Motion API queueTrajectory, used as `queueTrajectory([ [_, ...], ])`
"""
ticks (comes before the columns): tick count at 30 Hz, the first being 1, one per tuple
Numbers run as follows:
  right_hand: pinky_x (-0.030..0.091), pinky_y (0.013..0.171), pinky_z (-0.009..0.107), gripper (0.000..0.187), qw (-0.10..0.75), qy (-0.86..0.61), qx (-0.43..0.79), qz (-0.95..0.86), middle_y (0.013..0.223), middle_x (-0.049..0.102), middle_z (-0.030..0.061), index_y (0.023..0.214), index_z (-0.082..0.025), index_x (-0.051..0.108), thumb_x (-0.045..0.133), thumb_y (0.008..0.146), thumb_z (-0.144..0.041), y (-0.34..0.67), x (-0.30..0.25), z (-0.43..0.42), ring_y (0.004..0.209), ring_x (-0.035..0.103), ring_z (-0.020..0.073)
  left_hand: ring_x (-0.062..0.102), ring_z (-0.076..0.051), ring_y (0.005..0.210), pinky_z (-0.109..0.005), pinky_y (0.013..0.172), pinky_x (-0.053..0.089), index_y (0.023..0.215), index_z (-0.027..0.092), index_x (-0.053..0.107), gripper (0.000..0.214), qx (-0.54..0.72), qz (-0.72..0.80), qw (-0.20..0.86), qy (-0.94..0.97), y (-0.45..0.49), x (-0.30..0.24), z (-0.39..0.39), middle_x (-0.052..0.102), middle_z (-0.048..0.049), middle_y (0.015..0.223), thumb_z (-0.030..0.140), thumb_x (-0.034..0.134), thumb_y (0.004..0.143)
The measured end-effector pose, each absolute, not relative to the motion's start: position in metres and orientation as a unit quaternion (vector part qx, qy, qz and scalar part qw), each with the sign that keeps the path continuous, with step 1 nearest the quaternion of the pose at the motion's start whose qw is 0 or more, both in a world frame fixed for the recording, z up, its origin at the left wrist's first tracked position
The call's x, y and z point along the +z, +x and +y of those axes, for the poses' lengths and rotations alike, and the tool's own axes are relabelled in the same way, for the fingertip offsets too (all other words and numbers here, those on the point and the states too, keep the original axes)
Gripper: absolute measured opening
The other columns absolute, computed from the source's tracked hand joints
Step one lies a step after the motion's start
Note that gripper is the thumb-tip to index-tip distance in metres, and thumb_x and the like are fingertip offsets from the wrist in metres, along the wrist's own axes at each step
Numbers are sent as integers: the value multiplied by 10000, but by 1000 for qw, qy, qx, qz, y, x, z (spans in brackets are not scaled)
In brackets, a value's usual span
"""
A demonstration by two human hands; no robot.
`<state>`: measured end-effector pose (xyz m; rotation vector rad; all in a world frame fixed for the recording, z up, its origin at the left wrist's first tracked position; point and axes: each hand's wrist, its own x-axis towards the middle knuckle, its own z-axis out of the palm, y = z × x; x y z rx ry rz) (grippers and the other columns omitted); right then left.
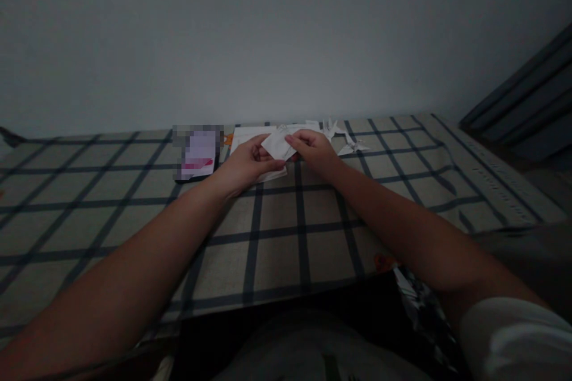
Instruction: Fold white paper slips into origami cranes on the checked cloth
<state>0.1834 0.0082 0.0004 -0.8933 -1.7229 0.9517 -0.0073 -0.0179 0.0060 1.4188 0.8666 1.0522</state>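
A folded white paper (276, 141), roughly diamond-shaped, is held between both hands above the table. My left hand (250, 161) is closed on its left and lower side, thumb along the bottom edge. My right hand (311, 146) pinches the right side, thumb on top of the paper. Beneath and behind the hands lie white paper sheets (243, 132), partly hidden. Just right of my right hand, folded paper cranes (353, 146) rest on the cloth.
A checked tablecloth (277, 250) covers the table. Left of my hands is a phone (199, 152) with a lit, blurred screen. A plain wall (286, 41) rises directly behind the table. Dark draped fabric (531, 101) hangs at the far right.
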Motion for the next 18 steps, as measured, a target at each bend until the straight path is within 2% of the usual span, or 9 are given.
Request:
queueTrajectory([
  [4, 473, 579, 241, 468, 477, -359, 408, -691, 691, 626, -3, 803, -168, 645, 644, 867, -632, 184, 1, 9, 604, 571, 106, 743, -244, 1032, -387, 923, 595, 1273, 163, 620, 706, 456, 358, 544, 607, -7, 4, -16, 756, -121, 1166, 151, 870, 613],
  [8, 472, 575, 237, 459, 475, -354, 410, -694, 680, 613, -10, 784, -172, 629, 657, 860, -623, 185, 2, 8, 602, 572, 103, 746, -233, 969, -368, 873, 603, 1290, 171, 629, 746, 471, 375, 527, 600, -6, 5, -16, 769, -98, 1092, 190, 895, 593],
  [11, 468, 570, 236, 463, 457, -351, 405, -710, 638, 581, -22, 737, -177, 597, 674, 849, -620, 185, 3, 7, 594, 570, 103, 719, -184, 816, -312, 753, 604, 1119, 162, 714, 510, 499, 426, 488, 576, -7, 8, -16, 762, -60, 933, 390, 864, 689],
  [13, 472, 570, 236, 478, 442, -342, 412, -720, 645, 583, -19, 722, -176, 593, 677, 843, -631, 185, 2, 7, 596, 574, 102, 688, -161, 749, -278, 683, 587, 963, 157, 739, 425, 511, 454, 457, 569, -8, 9, -16, 748, -52, 876, 490, 833, 716],
  [18, 527, 625, 250, 465, 426, -318, 445, -721, 730, 615, 0, 758, -175, 612, 636, 880, -623, 184, -1, 8, 661, 602, 112, 633, -131, 633, -236, 599, 526, 819, 153, 737, 360, 513, 464, 422, 586, -11, 10, -17, 717, -28, 728, 473, 849, 698],
])
